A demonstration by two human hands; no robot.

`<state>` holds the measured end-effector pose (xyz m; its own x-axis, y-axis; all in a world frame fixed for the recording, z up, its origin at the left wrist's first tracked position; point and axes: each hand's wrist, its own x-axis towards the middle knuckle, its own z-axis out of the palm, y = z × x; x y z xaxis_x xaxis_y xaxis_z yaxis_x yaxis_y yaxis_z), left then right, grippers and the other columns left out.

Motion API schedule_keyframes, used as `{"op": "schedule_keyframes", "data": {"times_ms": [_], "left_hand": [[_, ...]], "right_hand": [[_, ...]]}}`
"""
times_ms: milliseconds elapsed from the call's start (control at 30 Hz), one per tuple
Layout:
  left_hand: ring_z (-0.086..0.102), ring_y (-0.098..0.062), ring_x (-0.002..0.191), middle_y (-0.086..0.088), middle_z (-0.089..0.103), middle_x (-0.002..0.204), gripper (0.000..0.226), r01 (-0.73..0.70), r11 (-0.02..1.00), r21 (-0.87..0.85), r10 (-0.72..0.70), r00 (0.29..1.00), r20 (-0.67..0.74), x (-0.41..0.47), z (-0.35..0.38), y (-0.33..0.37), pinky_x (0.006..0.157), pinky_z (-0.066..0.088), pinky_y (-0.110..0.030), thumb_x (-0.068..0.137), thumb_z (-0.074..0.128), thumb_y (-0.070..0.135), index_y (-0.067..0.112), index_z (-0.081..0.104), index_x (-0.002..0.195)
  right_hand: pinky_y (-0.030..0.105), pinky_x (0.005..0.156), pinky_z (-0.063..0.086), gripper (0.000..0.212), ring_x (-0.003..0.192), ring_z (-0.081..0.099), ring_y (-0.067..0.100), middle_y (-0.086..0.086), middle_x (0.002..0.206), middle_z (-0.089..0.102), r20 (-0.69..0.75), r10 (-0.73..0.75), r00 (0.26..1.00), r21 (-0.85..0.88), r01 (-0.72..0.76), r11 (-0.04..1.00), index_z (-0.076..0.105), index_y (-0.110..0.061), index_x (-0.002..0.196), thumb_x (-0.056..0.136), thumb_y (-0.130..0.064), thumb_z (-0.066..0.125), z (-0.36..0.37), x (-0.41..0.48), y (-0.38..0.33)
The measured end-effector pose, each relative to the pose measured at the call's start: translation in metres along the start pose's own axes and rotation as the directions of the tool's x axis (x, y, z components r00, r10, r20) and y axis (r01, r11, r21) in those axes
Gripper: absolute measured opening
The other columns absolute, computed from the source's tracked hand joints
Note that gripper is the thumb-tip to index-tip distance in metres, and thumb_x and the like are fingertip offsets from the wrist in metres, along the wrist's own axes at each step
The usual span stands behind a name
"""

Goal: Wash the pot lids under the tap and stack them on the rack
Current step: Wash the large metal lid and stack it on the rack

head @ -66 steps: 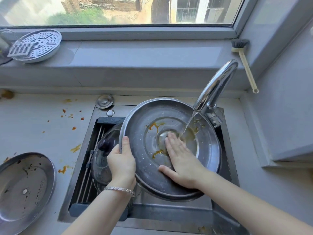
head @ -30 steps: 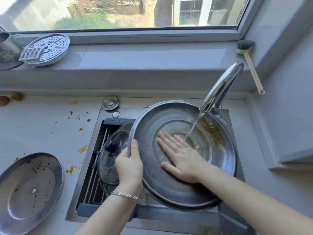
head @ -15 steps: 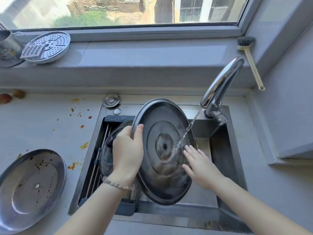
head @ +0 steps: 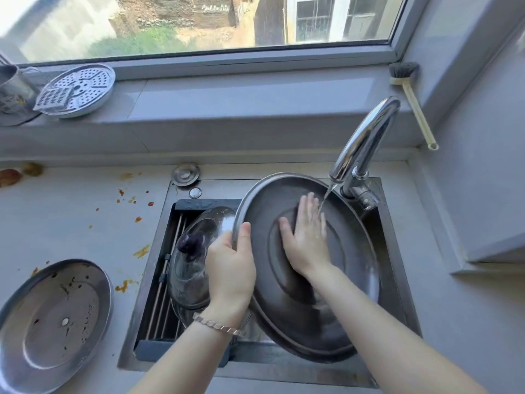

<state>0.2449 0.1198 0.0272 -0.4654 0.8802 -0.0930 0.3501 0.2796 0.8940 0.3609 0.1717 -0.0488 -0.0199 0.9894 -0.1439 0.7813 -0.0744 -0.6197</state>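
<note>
A large steel pot lid point(head: 349, 265) is held tilted over the sink, hollow side up. My left hand point(head: 230, 268) grips its left rim, thumb over the edge. My right hand point(head: 305, 237) lies flat inside the lid with straight fingers, and water from the tap point(head: 363, 143) runs onto the fingers. A glass lid with a dark knob point(head: 190, 263) rests on the roll-up rack point(head: 164, 297) across the left of the sink. Another steel lid point(head: 54, 322), dirty and upside down, lies on the counter at the left.
A sink plug point(head: 185, 174) sits behind the sink. On the sill stand a perforated steamer plate with a grater point(head: 79, 89) and a metal cup point(head: 12, 92). A dish brush point(head: 412, 100) leans in the right corner. Orange food spots point(head: 133, 194) mark the counter.
The lid has tipped back from near edge-on to face me more. My right hand moved from the lid's lower right edge to flat inside it under the water. My left hand keeps hold of the rim.
</note>
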Motion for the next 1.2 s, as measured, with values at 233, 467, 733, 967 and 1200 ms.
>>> {"op": "schedule_keyframes", "data": {"times_ms": [233, 467, 733, 967, 1200], "left_hand": [[0.033, -0.015, 0.049, -0.004, 0.038, 0.049, 0.049, 0.116, 0.992, -0.058, -0.121, 0.990, -0.077, 0.015, -0.007, -0.019, 0.049, 0.029, -0.029, 0.094, 0.050, 0.032, 0.009, 0.038, 0.053], [0.035, -0.019, 0.053, -0.009, 0.038, 0.053, 0.047, 0.160, 0.984, -0.078, -0.161, 0.987, -0.016, 0.009, 0.000, -0.019, 0.052, 0.030, -0.030, 0.093, 0.050, 0.034, 0.009, 0.039, 0.054], [0.044, -0.020, 0.056, -0.007, 0.049, 0.054, 0.048, 0.160, 0.981, -0.109, -0.157, 0.987, 0.030, 0.024, -0.002, -0.013, 0.057, 0.038, -0.031, 0.094, 0.050, 0.035, 0.008, 0.047, 0.054], [0.021, -0.015, 0.046, 0.000, 0.023, 0.048, 0.053, 0.074, 0.997, 0.012, -0.074, 0.997, 0.005, 0.017, -0.011, -0.006, 0.043, 0.018, -0.023, 0.094, 0.049, 0.034, 0.015, 0.025, 0.051], [0.023, -0.015, 0.048, 0.000, 0.024, 0.049, 0.050, 0.070, 0.998, -0.002, -0.069, 0.997, 0.043, 0.006, -0.002, -0.010, 0.047, 0.019, -0.028, 0.094, 0.049, 0.034, 0.015, 0.026, 0.053]], "right_hand": [[0.024, 0.115, -0.012, 0.072, 0.143, -0.010, 0.005, -0.009, 0.151, -0.009, 0.314, -0.579, 0.752, -0.014, 0.614, 0.789, -0.003, -0.018, 0.145, 0.086, -0.055, 0.016, -0.002, -0.040, -0.007], [0.028, 0.115, -0.013, 0.084, 0.138, -0.022, 0.005, -0.005, 0.148, -0.023, 0.282, -0.364, 0.888, -0.141, 0.414, 0.899, -0.003, -0.014, 0.149, 0.079, -0.060, 0.003, -0.006, -0.022, -0.002], [0.027, 0.116, -0.009, 0.071, 0.140, -0.012, 0.002, -0.013, 0.151, -0.010, 0.210, -0.504, 0.838, -0.071, 0.527, 0.847, -0.001, -0.022, 0.147, 0.087, -0.055, 0.016, -0.006, -0.001, -0.024], [0.035, 0.117, -0.007, 0.071, 0.145, -0.011, 0.015, 0.005, 0.157, -0.013, -0.002, 0.136, 0.991, -0.189, -0.134, 0.973, -0.004, -0.011, 0.149, 0.096, -0.051, 0.024, -0.013, 0.022, 0.028], [0.040, 0.117, -0.008, 0.080, 0.144, -0.013, 0.024, 0.015, 0.156, -0.010, -0.097, 0.402, 0.910, -0.099, -0.411, 0.906, -0.006, -0.001, 0.147, 0.095, -0.051, 0.027, -0.008, 0.012, 0.041]]}}
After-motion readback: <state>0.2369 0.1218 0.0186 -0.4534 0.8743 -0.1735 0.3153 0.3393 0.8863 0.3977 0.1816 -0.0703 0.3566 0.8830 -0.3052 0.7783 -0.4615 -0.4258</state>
